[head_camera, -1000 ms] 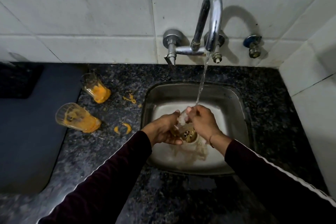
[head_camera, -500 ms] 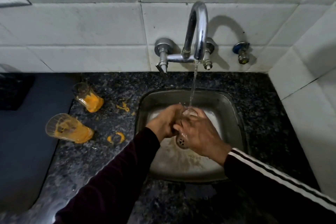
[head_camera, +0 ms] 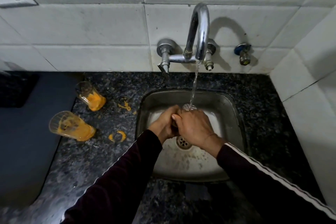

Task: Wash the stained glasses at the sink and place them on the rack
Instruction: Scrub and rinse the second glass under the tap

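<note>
Held over the steel sink [head_camera: 234, 107] at centre frame: one glass [head_camera: 189, 106], mouth up, only its rim showing above the knuckles. Wrapped around its left side, the left hand [head_camera: 164, 123], fingers curled onto the wall. Wrapped around its right side and front, the right hand [head_camera: 195, 126], fingers curled likewise, meeting the left hand's fingers. Fell straight into the open mouth of the glass: a thin stream of water [head_camera: 195, 85] from the curved chrome tap [head_camera: 199, 29] mounted on the white tiled wall [head_camera: 91, 27] at upper centre. Visible just below the hands, the round drain [head_camera: 183, 142] in the sink floor.

Left of the sink, on the dark speckled counter [head_camera: 112, 160]: two more stained glasses, both lying on their sides. Nearer the wall, the smaller-looking far glass [head_camera: 90, 96], orange residue pooled at its base. Lower and further left, the near glass [head_camera: 71, 126], mouth toward the left edge of the frame, smeared orange inside. Scattered between these and the sink, orange smears [head_camera: 117, 136] on the stone. Along the left edge of the frame, a dark grey mat [head_camera: 27, 142]. Far right of the tap, a small blue-topped valve [head_camera: 243, 54] on the wall. Dark sleeves with white stripes on both forearms.
</note>
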